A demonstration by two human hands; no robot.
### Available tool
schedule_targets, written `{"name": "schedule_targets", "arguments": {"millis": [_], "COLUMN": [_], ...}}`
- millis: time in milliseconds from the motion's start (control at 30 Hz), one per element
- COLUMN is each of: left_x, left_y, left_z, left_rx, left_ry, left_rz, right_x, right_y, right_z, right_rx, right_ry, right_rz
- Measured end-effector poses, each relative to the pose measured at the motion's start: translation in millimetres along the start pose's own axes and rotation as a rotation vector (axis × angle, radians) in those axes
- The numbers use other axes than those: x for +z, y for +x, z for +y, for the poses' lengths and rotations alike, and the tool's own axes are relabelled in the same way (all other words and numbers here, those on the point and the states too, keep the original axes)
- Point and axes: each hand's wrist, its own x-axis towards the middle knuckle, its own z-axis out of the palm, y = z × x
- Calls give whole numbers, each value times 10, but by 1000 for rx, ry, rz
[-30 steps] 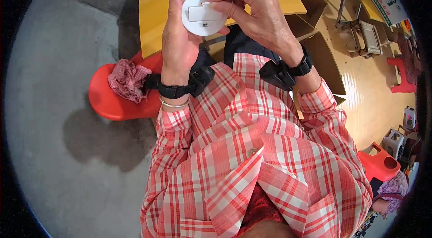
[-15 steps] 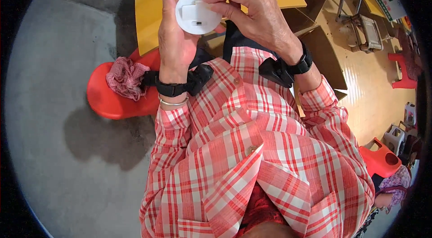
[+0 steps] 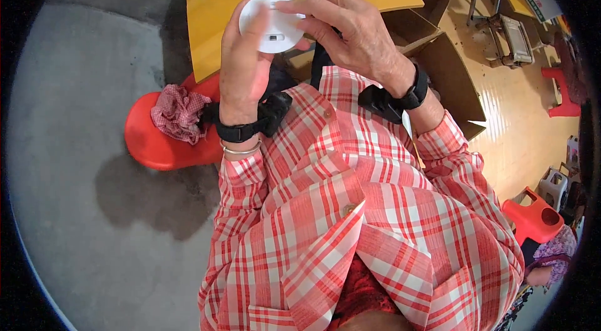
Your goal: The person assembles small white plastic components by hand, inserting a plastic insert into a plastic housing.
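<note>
Over the near edge of the yellow table, a white round plastic disc (image 3: 282,29) is held up, its face toward me. A small slot with a dark piece in it shows low on that face. My left hand (image 3: 244,71) is closed around the disc from the left and behind, its blurred thumb lying across the front. Thumb and index finger of my right hand (image 3: 363,30) are pinched together at the disc's upper right. Whether a small part sits between those fingertips is hidden.
Many white plastic pieces, round and flat, lie heaped on the far part of the yellow table (image 3: 213,30). Open cardboard boxes (image 3: 447,71) stand right of my knees. A red stool (image 3: 156,149) with a crumpled checked cloth (image 3: 178,112) is at my left. Another red stool (image 3: 532,215) stands lower right.
My left thumb has swung from beside the disc onto its face, covering part of the rectangular panel seen before. The disc has shifted slightly left and down; my right fingertips stay at its upper right.
</note>
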Motion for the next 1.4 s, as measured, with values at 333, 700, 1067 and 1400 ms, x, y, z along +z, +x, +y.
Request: {"name": "schedule_targets", "arguments": {"millis": [333, 700, 1067, 1400], "left_x": [52, 82, 134, 62], "left_y": [-63, -18, 24, 130], "left_z": [70, 51, 31, -2], "left_rx": [-33, 25, 27, 89], "left_ry": [-115, 2, -75, 0], "left_rz": [-71, -84, -40, 243], "right_x": [-26, 9, 47, 72], "right_y": [-9, -11, -87, 46], "right_z": [25, 115, 93, -45], "right_rx": [253, -59, 277, 329], "right_ry": [293, 90, 556, 246], "right_rz": [-57, -42, 96, 50]}}
